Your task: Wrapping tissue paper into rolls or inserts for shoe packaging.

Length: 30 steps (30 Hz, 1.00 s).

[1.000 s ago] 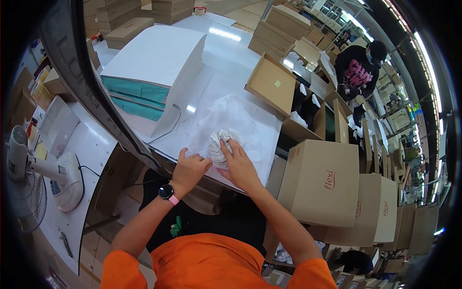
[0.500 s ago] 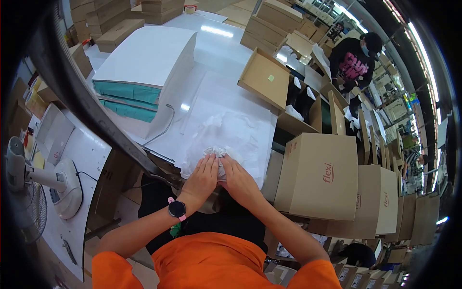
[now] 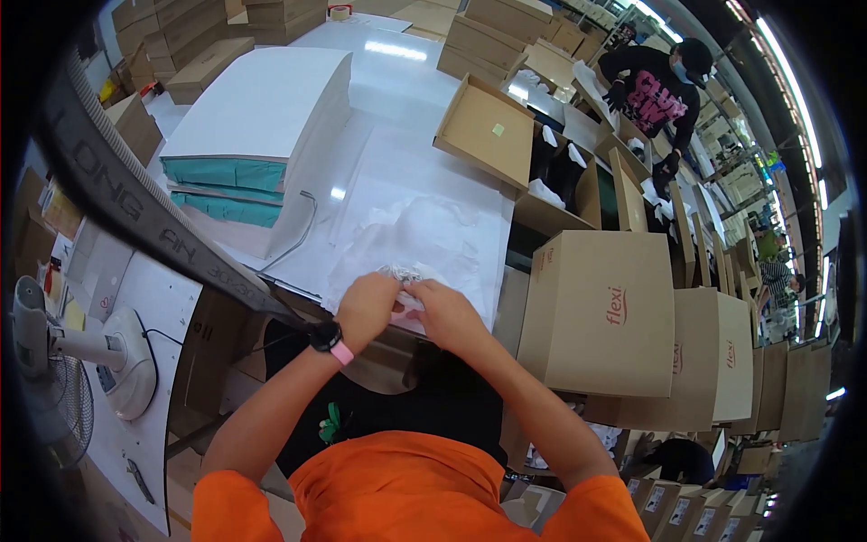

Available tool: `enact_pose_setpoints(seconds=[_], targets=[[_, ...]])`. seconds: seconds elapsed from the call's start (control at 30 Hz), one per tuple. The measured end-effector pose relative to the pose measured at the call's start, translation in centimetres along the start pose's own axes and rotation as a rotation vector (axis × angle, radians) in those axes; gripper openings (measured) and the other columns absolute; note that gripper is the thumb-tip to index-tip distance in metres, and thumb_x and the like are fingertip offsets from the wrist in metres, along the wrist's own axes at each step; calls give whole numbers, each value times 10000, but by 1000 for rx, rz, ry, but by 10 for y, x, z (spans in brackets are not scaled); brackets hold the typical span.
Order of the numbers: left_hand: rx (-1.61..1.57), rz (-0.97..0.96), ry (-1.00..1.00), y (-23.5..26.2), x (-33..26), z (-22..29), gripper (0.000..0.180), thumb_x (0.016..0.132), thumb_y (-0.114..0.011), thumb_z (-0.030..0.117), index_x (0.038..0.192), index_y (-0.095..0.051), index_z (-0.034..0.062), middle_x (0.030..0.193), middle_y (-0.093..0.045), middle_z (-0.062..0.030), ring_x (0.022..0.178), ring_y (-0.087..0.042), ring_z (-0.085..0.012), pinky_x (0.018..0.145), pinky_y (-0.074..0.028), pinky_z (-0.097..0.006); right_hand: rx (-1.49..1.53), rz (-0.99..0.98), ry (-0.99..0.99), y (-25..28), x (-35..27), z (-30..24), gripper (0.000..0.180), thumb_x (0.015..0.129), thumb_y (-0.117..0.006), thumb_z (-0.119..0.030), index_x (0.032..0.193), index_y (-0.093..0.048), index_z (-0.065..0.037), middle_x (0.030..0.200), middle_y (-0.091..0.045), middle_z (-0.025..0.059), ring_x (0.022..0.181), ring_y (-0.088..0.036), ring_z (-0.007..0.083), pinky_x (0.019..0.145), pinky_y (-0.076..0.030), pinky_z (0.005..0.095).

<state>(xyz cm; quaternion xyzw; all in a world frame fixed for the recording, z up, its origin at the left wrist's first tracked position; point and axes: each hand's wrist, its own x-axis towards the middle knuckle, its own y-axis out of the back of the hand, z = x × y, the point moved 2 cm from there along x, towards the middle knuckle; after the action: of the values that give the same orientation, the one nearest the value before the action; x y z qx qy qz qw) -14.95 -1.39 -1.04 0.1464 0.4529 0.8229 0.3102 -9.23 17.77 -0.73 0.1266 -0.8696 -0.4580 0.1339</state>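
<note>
At the near edge of the white table, my left hand (image 3: 367, 303) curls over a crumpled bunch of white tissue paper (image 3: 394, 271). Opposite it, my right hand (image 3: 442, 312) pinches the same bunch from the right, fingers bent and thumb tucked under. The two hands nearly meet, and parts of the fingertips are hidden by the hands and the paper. Beneath and beyond them lies a stack of thin white paper sheets (image 3: 424, 194), wrinkled on top.
A tall stack of white sheets with teal bundles (image 3: 226, 185) stands back left, beside a bent metal rod (image 3: 302, 230). A dark metal bar (image 3: 172, 230) crosses on the left, near a white fan (image 3: 117, 361). Cardboard boxes (image 3: 601, 312) line the right; a co-worker (image 3: 655, 95) stands beyond.
My hands went from lying flat over the bunched paper to curled fingers gripping it. My left wrist has turned. The co-worker's arms have spread over the boxes.
</note>
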Motion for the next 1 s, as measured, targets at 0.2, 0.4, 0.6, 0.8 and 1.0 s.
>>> enact_pose_setpoints(seconds=[0.2, 0.4, 0.6, 0.8, 1.0], targets=[[224, 199, -62, 19, 8, 25, 261, 957, -741, 151, 1173, -741, 4, 1101, -745, -192, 1113, -718, -379, 987, -573, -463, -69, -329, -162, 24, 61, 25, 471, 826, -921, -235, 1264, -847, -78, 1075, -805, 283, 1022, -777, 464, 950, -618, 474], [409, 395, -141, -19, -34, 62, 477, 963, -683, 111, 1422, -654, -18, 1348, -690, -163, 1365, -621, -340, 1227, -469, -441, -95, -754, -280, 32, 127, 54, 444, 850, -932, -289, 1239, -861, -86, 1053, -851, 189, 955, -804, 342, 887, -640, 460], [528, 426, -139, -40, -19, 32, 872, 898, -858, 190, 1650, -466, -15, 1675, -527, -178, 1567, -491, -331, 1335, -377, -465, 353, -850, -471, 38, 131, 89, 541, 963, -889, -315, 1443, -761, -103, 1204, -831, 139, 1061, -780, 294, 960, -628, 445], [458, 404, -126, -21, 13, 20, 888, 838, -909, 192, 1608, -510, -2, 1569, -591, -168, 1503, -539, -331, 1326, -379, -483, 87, -389, -329, 73, 105, 103, 555, 934, -837, -223, 1463, -718, -105, 1243, -816, 179, 1137, -775, 302, 998, -604, 416], [391, 400, -168, -12, 38, 10, 767, 792, -930, 146, 1463, -580, 19, 1373, -642, -127, 1361, -605, -308, 1264, -434, -478, -288, -102, -480, 88, 63, 89, 613, 918, -698, -38, 1521, -654, -142, 1288, -777, 203, 1158, -741, 406, 1007, -596, 455]])
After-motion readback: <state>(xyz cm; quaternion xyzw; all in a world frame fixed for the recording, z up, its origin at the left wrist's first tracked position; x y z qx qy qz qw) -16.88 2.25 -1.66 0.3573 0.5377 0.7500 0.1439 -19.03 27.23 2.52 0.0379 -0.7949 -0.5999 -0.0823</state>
